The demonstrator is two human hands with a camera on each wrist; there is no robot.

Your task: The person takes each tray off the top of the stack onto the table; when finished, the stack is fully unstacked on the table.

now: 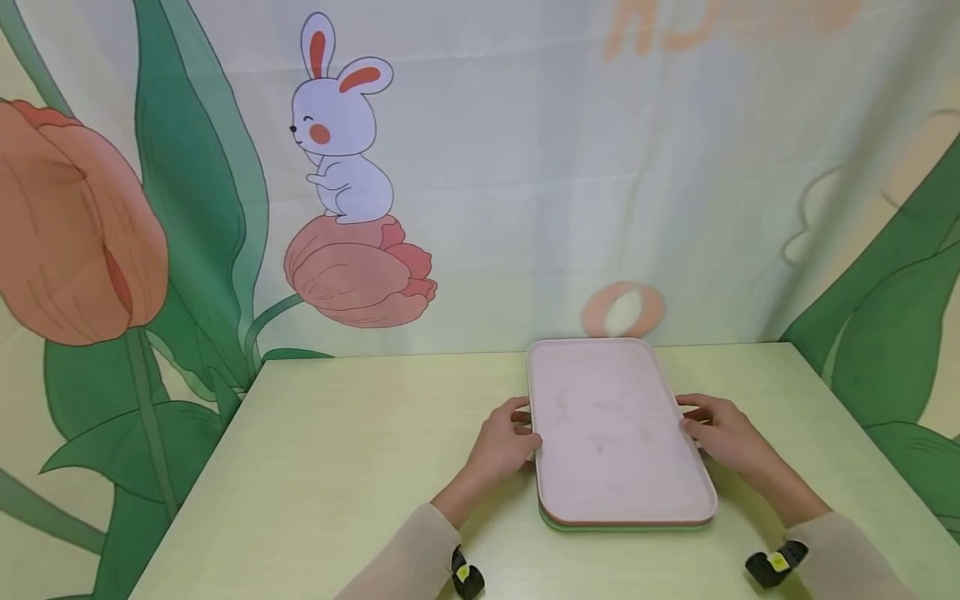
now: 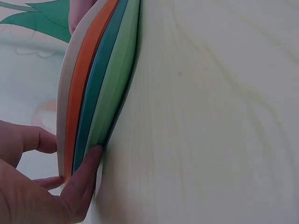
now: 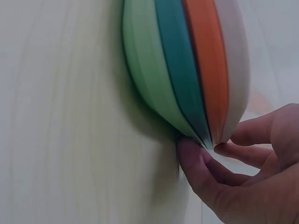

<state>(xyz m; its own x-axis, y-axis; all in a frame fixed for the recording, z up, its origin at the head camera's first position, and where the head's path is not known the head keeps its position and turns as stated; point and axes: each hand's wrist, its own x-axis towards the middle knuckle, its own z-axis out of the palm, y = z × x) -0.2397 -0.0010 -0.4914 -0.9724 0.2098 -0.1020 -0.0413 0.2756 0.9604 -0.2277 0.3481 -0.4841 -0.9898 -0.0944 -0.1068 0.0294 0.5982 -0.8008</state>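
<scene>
Table (image 1: 375, 450): pale yellow-green top, faint wood-grain streaks, straight far edge. On or just over it, right of centre as I face it: a stack of trays (image 1: 607, 425), long sides running front to back, far end at the table's far edge. Order upward: light green tray (image 3: 145, 60), teal tray (image 3: 180, 60), orange tray (image 3: 211, 60), pale pink tray (image 3: 236, 60). Flat contact underneath: cannot tell.

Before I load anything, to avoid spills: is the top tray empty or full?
Empty. In the head view, the top tray shows a bare, pale surface with only faint marks.
</scene>
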